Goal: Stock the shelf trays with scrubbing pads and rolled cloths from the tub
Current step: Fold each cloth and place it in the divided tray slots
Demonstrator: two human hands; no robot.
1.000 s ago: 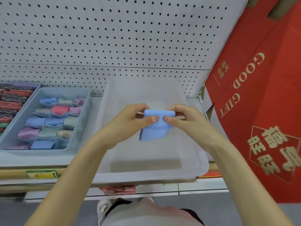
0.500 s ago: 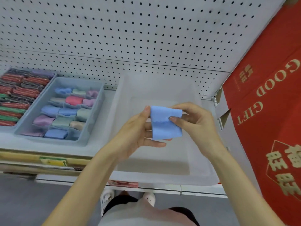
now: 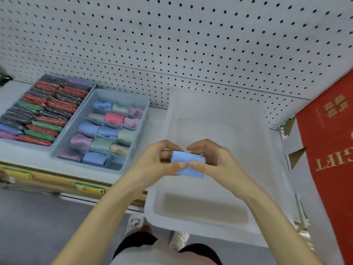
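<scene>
**Inspector:** State of the hands?

**Assessor:** Drawn together and both engaged. The left hand (image 3: 156, 163) and right hand (image 3: 215, 161) meet thumb-tip to thumb-tip on the front of one blue cloth (image 3: 189, 162), forefingers arched over its top. Each pinches its own end. The cloth is partly rolled, with a tight roll between the fingers and a loose flap below the thumbs.

**Inspector:** Where is it held, and why there?

**Assessor:** Above the clear tub (image 3: 200, 229), which lies under and beyond both hands on the shelf. My judgement is that a cloth rolled over the tub would fall back into it if it slipped.

**Inspector:** Destination?

**Assessor:** The divided tray (image 3: 124, 95), left of the left hand. It holds one rolled cloth per cell, which would explain rolling to that size. The corner cell (image 3: 115, 163) nearest the left hand looks unfilled. Further left, the scrubbing pads (image 3: 45, 109) are packed on edge in their own tray.

**Inspector:** Risks?

**Assessor:** The flap may unwind once one hand lets go, so the roll wants finishing first. The red carton (image 3: 328, 159), right of the right hand, stands well apart.
</scene>
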